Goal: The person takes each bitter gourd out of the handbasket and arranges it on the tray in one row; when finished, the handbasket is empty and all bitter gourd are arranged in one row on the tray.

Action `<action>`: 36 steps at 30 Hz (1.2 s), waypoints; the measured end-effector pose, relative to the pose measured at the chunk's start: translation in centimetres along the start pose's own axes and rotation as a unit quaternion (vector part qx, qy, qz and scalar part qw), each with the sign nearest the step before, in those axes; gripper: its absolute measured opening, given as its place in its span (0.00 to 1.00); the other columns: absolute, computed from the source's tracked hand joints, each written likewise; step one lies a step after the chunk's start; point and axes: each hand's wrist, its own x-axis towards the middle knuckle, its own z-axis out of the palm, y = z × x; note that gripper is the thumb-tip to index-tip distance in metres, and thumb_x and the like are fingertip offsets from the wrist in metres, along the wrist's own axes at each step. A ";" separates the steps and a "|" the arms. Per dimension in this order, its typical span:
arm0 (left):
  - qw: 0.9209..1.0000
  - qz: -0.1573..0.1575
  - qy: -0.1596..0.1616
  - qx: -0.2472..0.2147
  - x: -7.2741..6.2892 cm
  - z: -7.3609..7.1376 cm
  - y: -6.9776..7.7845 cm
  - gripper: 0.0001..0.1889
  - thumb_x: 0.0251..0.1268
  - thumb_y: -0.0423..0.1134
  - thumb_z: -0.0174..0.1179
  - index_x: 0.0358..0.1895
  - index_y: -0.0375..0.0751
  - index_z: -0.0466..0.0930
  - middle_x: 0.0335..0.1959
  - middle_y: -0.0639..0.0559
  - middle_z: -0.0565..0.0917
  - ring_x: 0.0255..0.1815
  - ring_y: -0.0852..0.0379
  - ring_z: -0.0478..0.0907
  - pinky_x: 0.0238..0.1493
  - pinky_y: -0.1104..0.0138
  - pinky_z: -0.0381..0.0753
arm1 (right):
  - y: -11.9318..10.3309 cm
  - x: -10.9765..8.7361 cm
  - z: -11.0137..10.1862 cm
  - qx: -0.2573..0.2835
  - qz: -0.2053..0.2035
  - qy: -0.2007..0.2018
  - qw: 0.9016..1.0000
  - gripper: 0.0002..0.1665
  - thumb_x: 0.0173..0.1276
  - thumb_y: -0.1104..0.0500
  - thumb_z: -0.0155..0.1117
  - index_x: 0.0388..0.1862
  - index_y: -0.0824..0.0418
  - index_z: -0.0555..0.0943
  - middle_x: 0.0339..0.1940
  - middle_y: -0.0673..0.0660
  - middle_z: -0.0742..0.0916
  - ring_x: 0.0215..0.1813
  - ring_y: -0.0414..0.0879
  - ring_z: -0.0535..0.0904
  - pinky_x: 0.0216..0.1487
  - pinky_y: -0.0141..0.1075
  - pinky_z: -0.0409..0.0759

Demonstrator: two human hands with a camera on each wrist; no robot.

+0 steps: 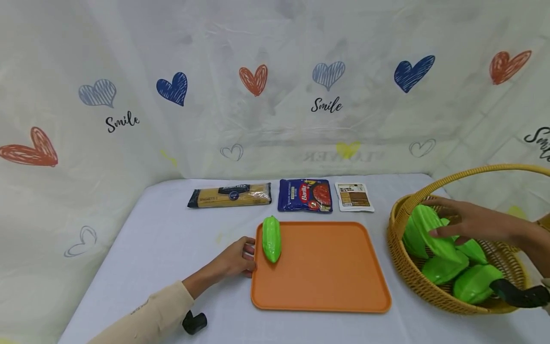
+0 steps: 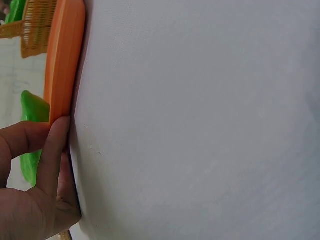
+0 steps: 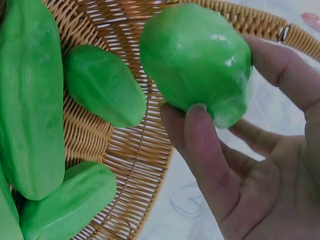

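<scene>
Fingers [image 3: 206, 147] of the right hand [image 1: 474, 220] are clamped on some green fruit [image 3: 192, 60] over at the basket [image 1: 396, 255], while left hand [image 1: 234, 258] has the orange tray [image 1: 322, 270] pinched.

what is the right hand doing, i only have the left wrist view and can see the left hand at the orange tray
Observer: The right hand grips a green fruit at the wicker basket.

Operator: ok and what lies past the far edge of the orange tray

Observer: Three packs lie in a row there; from left to right in the head view, a spaghetti packet, a blue pouch and a small white packet.
</scene>
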 end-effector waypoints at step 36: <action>1.000 0.006 -0.006 0.000 -0.2 -0.1 0.1 0.39 0.55 0.28 0.67 0.71 0.34 0.61 0.53 0.42 0.74 0.45 0.51 0.78 0.38 0.63 0.90 | -4.6 -1.7 4.7 0.023 -0.059 -0.126 0.990 0.42 0.74 0.56 0.61 0.81 0.47 0.56 0.78 0.74 0.58 0.65 0.54 0.76 0.49 0.31 0.83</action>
